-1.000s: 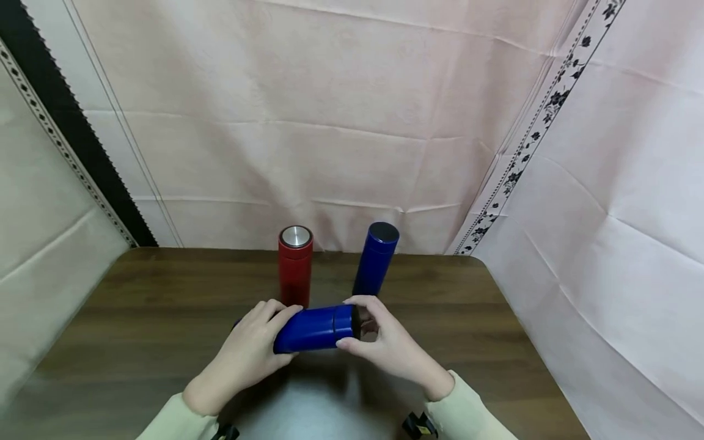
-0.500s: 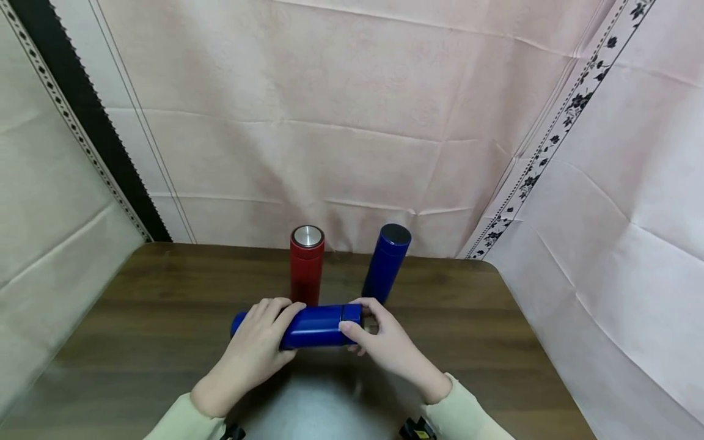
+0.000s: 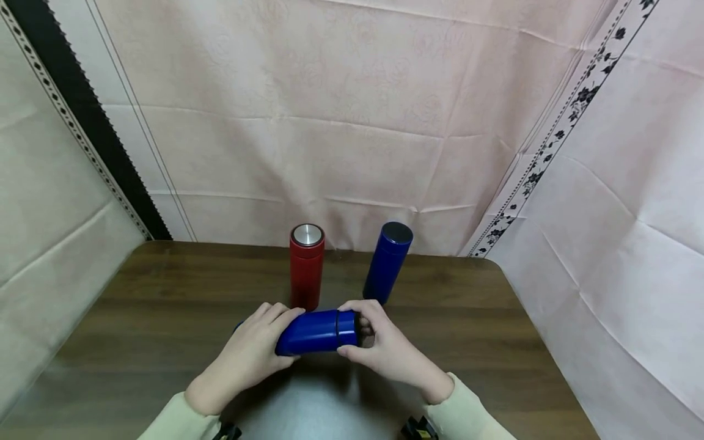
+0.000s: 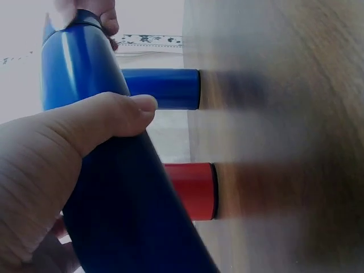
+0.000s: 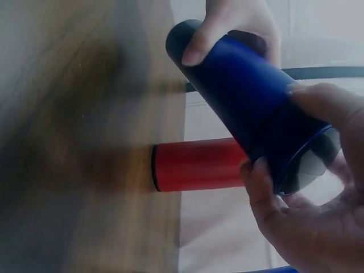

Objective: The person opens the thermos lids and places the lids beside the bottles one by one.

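Note:
A blue thermos flask point(image 3: 310, 333) lies sideways in both hands above the table. My left hand point(image 3: 244, 354) grips its body, thumb across the near side in the left wrist view. Around the lid end, the fingers and thumb of my right hand point(image 3: 390, 345) are curled, and the right wrist view shows them on the lid's rim. The lid sits on the body with a thin seam between them. Just behind stands a red thermos flask point(image 3: 306, 269) with a silver-topped lid. A second blue thermos flask point(image 3: 387, 263) with a dark top stands to its right.
The brown wooden table point(image 3: 165, 293) stretches out to both sides of the hands. Pale cloth point(image 3: 330, 122) hangs behind it and along both sides. A glossy light reflection lies on the table's near part.
My right hand turned at the lid, its thumb rising and then coming back down. The left hand kept its grip on the flask, whose lid end tips slightly lower now. The view shifted slightly.

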The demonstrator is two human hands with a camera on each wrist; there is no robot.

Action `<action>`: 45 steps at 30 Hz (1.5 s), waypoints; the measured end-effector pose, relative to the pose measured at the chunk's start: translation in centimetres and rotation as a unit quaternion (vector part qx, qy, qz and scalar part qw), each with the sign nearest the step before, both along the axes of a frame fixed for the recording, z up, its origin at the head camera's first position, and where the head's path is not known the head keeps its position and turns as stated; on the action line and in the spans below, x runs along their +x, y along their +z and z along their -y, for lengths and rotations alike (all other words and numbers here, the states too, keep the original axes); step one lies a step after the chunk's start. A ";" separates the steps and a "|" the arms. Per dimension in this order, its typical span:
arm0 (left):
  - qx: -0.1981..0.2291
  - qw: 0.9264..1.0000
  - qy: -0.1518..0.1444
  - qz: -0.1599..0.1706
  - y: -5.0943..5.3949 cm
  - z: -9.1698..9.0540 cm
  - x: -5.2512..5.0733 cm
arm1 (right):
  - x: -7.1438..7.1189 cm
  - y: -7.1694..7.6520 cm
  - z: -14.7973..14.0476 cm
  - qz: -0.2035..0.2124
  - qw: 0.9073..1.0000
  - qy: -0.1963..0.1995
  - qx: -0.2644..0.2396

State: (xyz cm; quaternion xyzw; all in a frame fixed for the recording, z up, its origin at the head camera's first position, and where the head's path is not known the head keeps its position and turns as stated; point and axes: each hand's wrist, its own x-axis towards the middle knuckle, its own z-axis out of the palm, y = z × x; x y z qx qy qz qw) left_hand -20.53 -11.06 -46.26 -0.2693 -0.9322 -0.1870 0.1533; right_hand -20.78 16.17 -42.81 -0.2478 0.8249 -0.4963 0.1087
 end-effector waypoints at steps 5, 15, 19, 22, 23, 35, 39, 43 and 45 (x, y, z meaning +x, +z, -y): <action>0.003 1.000 0.011 0.026 0.3 0.0 0.1 | 0.0 0.0 0.1 -0.034 0.999 0.004 0.015; 0.015 1.000 0.002 -0.008 0.5 0.1 0.4 | -0.1 0.2 0.2 -0.005 0.996 -0.082 0.022; 0.012 0.999 0.004 -0.036 0.2 0.2 0.4 | -0.1 -0.1 0.3 0.017 0.994 -0.102 0.030; 0.013 0.999 0.010 -0.038 0.0 0.3 0.6 | -0.1 -0.3 0.4 0.036 0.995 -0.094 0.025; 0.013 0.999 0.011 -0.037 0.0 0.4 0.6 | 0.0 -0.4 0.4 0.041 0.995 -0.087 0.019; 0.022 0.999 0.013 -0.021 0.1 0.4 0.8 | 0.3 -0.9 0.3 -0.014 0.998 -0.062 0.017; 0.020 0.999 0.014 -0.021 0.2 0.5 0.7 | 0.3 -1.0 0.3 -0.076 0.995 -0.053 0.041; 0.022 0.999 0.015 -0.018 0.1 0.6 0.5 | 0.2 -1.2 0.5 -0.129 0.990 -0.038 0.050; 0.025 0.999 0.015 -0.017 0.1 0.5 0.5 | 0.2 -1.3 0.5 -0.142 0.988 -0.038 0.047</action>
